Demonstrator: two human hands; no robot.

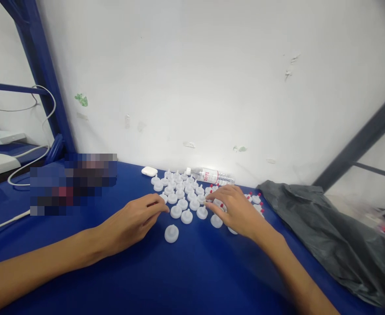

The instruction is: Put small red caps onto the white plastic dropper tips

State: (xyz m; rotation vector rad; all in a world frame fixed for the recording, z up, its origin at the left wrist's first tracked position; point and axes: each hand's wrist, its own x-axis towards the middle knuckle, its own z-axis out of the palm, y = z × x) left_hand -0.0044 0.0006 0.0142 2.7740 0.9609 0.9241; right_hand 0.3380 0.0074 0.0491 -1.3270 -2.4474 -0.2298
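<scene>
Several white plastic caps with pointed nozzles (182, 204) lie in a cluster on the blue tabletop (179, 280). My left hand (138, 218) is at the cluster's left edge, its fingers loosely curved and apart, with nothing visible in them. One white nozzle cap (171, 234) sits alone in front of the others, just right of that hand. Over the right part of the cluster, my right hand (235, 210) has thumb and index tips close together beside white caps; whatever is between them is too small to make out. Red-tipped nozzle caps (256, 199) lie beyond it, partly hidden.
A clear plastic bottle (208, 175) lies along the wall behind the caps, near a small white case (149, 171). Dark grey cloth (330, 236) covers the right side. At left are a blurred-out patch (87, 179), a white cable (12, 217) and a blue metal frame (48, 65).
</scene>
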